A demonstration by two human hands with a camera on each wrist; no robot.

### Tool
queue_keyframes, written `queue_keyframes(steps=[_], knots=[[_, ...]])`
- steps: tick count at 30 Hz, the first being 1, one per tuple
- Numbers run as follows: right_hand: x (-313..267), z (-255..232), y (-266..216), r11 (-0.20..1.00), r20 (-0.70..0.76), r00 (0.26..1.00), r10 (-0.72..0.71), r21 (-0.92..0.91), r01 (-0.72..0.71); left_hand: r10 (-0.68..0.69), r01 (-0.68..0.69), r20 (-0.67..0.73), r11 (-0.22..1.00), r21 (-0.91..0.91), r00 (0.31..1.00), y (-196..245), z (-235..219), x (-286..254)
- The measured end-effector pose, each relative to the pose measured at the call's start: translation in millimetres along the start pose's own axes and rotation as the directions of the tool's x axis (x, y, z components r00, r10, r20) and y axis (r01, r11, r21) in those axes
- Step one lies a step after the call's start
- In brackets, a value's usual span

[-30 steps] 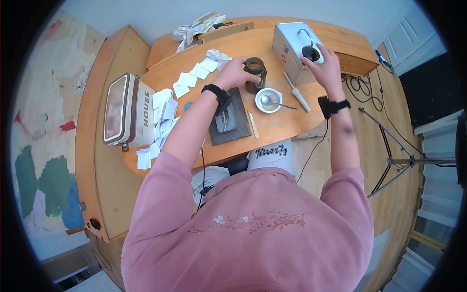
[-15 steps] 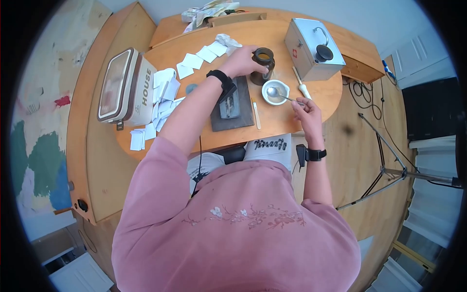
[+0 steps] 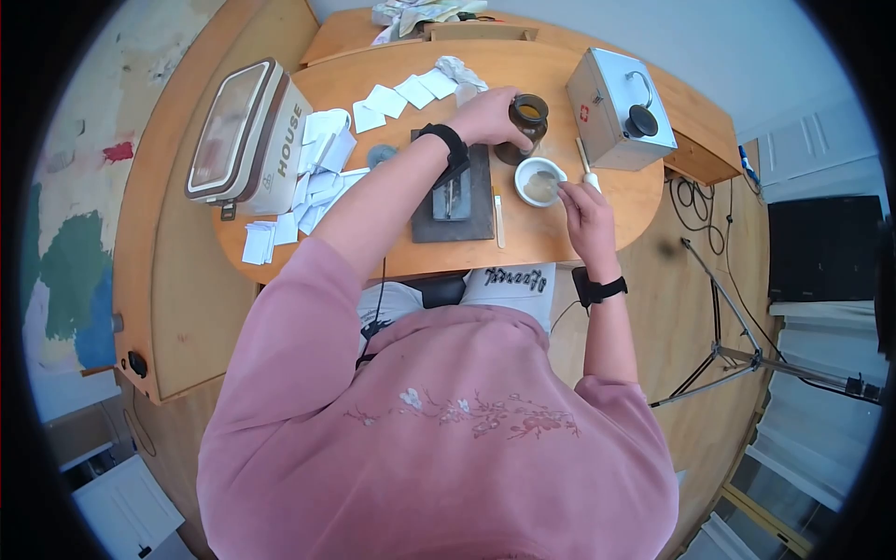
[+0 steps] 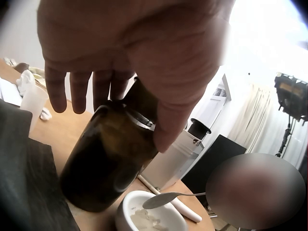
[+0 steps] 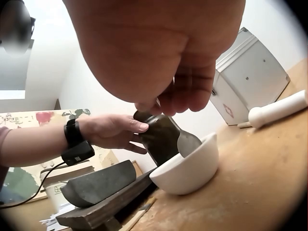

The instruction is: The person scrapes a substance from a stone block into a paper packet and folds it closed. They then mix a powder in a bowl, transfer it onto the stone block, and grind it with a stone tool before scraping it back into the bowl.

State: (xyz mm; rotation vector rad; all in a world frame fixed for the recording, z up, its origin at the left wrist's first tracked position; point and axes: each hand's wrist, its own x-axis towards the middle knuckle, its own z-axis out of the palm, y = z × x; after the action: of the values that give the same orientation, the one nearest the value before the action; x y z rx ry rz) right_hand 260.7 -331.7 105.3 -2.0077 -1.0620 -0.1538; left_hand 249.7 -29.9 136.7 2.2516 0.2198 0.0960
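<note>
My left hand (image 3: 490, 117) grips a brown glass jar (image 4: 108, 163) round its neck and shoulder; the jar has no lid on and stands behind a white mortar (image 5: 192, 173). With thumb and fingers, my right hand (image 3: 593, 224) pinches the handle of a metal spoon (image 5: 187, 143). The spoon's bowl hangs over the mortar rim, close to the jar. Thin pale flakes (image 4: 144, 219) lie inside the mortar. A black lid (image 3: 641, 120) sits on top of the silver metal case (image 3: 611, 131).
A white pestle (image 5: 279, 107) lies between mortar and case. Left of the mortar are a flat wooden stick (image 3: 499, 224) and a dark board (image 3: 453, 231) with a grey stone block. White paper squares (image 3: 383, 100) and a carrier box marked HOUSE (image 3: 271, 140) fill the left side.
My right hand has let go of the black lid on the case, come down to the mortar and taken hold of the spoon. The left hand still holds the jar.
</note>
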Motion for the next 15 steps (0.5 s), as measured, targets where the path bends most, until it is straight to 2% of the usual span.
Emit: queue_keyframes(steps=[2, 6, 9, 11, 12, 15], knots=[[-3.8, 1.6, 4.7, 0.992, -0.035, 0.995, -0.093, -0.094, 0.089, -0.013, 0.012, 0.011, 0.994, 0.107, 1.000, -3.1, -1.1, 1.0], [-13.1, 2.1, 7.5, 0.998, -0.038, 0.999, -0.028, -0.064, 0.025, 0.005, -0.010, 0.045, 0.994, 0.106, 0.999, -10.3, 4.0, 4.0], [-12.0, -2.4, 0.2, 0.999, -0.126, 0.991, -0.046, -0.020, 0.044, 0.058, -0.058, 0.008, 0.995, 0.084, 0.998, -11.2, 4.9, 4.9], [-6.9, -13.6, -11.2, 0.997, -0.285, 0.959, 0.005, 0.081, 0.019, -0.004, 0.003, 0.005, 0.996, 0.089, 1.000, -6.4, 5.1, 4.2], [-2.0, -21.8, -20.8, 0.998, -0.323, 0.947, -0.005, 0.062, 0.026, 0.000, -0.001, 0.010, 0.996, 0.089, 1.000, -1.4, 4.5, 2.0], [19.9, -40.0, -44.1, 0.990, -0.351, 0.935, -0.041, 0.111, 0.085, -0.017, 0.016, 0.015, 0.996, 0.093, 1.000, 7.1, 3.0, -4.0]])
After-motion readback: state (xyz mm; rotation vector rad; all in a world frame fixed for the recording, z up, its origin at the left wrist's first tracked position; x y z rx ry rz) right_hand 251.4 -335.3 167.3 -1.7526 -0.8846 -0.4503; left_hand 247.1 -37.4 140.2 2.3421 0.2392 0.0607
